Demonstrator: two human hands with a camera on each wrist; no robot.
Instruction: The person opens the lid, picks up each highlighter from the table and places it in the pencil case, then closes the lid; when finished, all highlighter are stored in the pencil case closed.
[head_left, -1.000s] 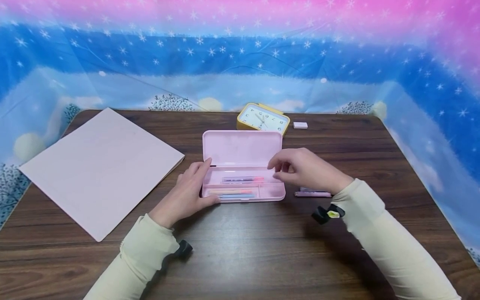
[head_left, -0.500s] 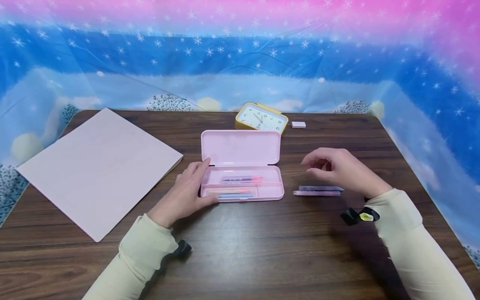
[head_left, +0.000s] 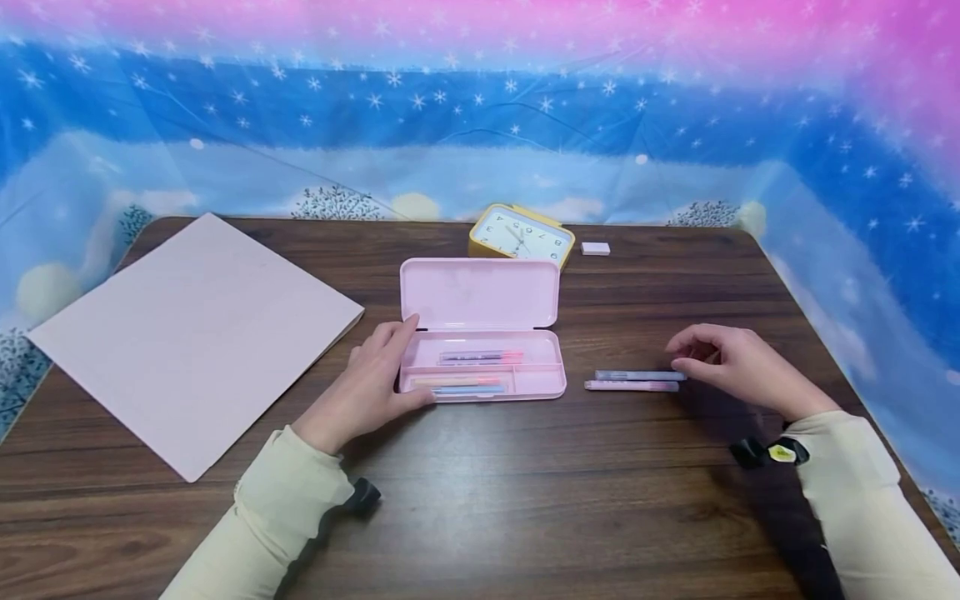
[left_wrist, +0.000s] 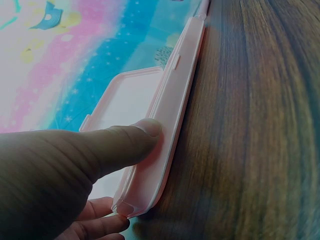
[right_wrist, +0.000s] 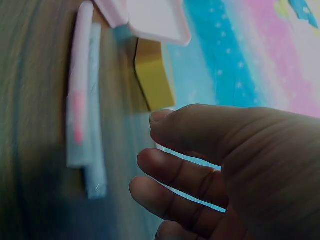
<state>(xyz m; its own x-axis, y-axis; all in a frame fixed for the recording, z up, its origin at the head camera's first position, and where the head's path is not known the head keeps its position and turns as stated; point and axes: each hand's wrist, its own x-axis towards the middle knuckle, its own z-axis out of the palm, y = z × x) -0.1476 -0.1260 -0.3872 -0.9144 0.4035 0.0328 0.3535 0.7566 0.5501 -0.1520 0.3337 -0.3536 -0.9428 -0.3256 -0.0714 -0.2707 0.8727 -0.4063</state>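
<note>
Head view: an open pink pencil case [head_left: 480, 367] is seen mid-table with several pens in its tray, steadied by the left hand [head_left: 372, 385], thumb pressed on the front wall. Two pens [head_left: 633, 380] lie just right of it, with the loosely curled, empty right hand [head_left: 738, 367] at their right ends. Left wrist view alone shows the thumb pad [left_wrist: 145, 131] flattened against the wall; no writing is legible.

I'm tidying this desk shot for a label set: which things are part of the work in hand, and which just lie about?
In hand:
- open pink plastic pencil case, held by left hand
- two pastel pens on the table, right hand beside them
- pens in the case

Lying about:
- yellow alarm clock
- small white eraser
- pale pink board
</note>
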